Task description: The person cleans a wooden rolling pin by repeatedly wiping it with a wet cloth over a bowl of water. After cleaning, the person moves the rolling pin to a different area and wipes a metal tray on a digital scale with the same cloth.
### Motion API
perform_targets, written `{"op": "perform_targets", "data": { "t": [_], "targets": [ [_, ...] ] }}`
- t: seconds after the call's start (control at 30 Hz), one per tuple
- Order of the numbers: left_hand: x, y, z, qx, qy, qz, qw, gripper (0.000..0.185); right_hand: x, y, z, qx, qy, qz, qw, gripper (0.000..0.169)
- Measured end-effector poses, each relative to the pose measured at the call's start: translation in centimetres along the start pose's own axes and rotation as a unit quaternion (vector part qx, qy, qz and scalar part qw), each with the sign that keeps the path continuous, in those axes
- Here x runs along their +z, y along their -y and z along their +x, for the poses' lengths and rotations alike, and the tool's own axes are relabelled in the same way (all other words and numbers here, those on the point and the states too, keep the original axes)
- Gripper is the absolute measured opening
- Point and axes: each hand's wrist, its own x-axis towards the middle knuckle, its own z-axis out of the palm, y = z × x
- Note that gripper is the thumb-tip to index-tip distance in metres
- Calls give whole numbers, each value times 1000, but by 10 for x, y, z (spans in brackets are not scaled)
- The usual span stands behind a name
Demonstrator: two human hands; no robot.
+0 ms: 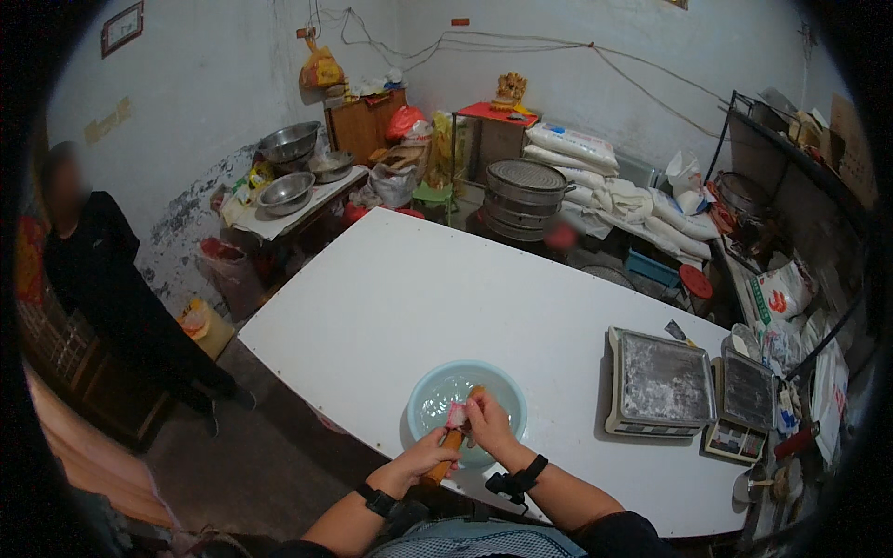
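A light blue plastic basin (418, 383) with water in it stands near the front edge of the white table (391, 293). Over the basin's near side, my left hand (429, 455) is closed around the lower part of a brown wooden rolling pin (451, 441), which lies slantwise across the rim. My right hand (490, 420) holds a small white cloth with a pink edge (457, 416) against the pin's upper part. The pin's upper end shows just beyond my right fingers. Part of the pin is hidden by the cloth and hands.
Two digital scales with floury metal pans (666, 376) (748, 387) sit on the right. Beyond the table are stacked metal steamers (524, 199), white sacks (572, 148) and a side table with metal bowls (286, 194). A person in dark clothes (118, 279) stands at left.
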Motion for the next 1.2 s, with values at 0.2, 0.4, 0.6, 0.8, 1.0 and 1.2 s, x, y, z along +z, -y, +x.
{"op": "perform_targets", "data": {
  "t": [0.2,0.4,0.6,0.8,1.0,1.2],
  "targets": [
    [0,1,5,7,10,19,1000,54,-3,-2,-6,70,-9,-14,997,54],
    [9,2,12,52,9,87,995,59,14,-44,0,143,-13,228,963,42],
    [15,4,15,139,-38,249,958,77,31,-19,-3,225,36,331,916,29],
    [21,0,14,61,-68,359,929,79,37,-55,10,259,2,262,930,19],
    [4,15,14,59,-51,273,959,63,32,-20,18,288,-19,418,861,10],
    [3,3,-5,-43,73,-23,996,45,19,-38,36,292,-19,491,821,10]
  ]
}}
